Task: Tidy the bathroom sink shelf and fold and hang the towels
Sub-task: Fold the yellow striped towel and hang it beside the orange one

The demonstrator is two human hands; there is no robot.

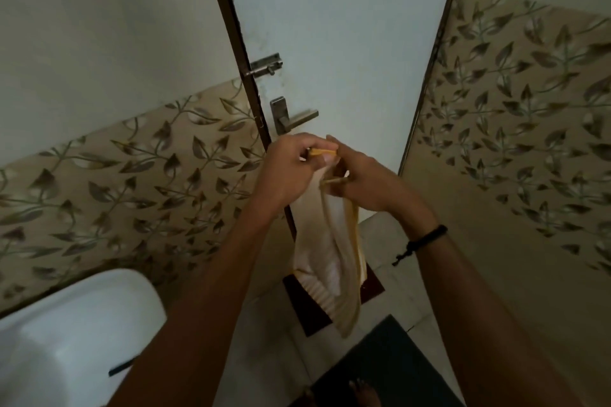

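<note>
Head view: I have both hands pinching the top edge of the cream towel with yellow border (325, 251), just below the steel door handle (291, 117). Left hand (291, 168) and right hand (360, 178) nearly touch; the towel hangs straight down, long axis vertical.

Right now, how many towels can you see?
1. The towel hangs in front of the door, its top edge pinched by the left hand and right hand. Others may be out of view.
</note>
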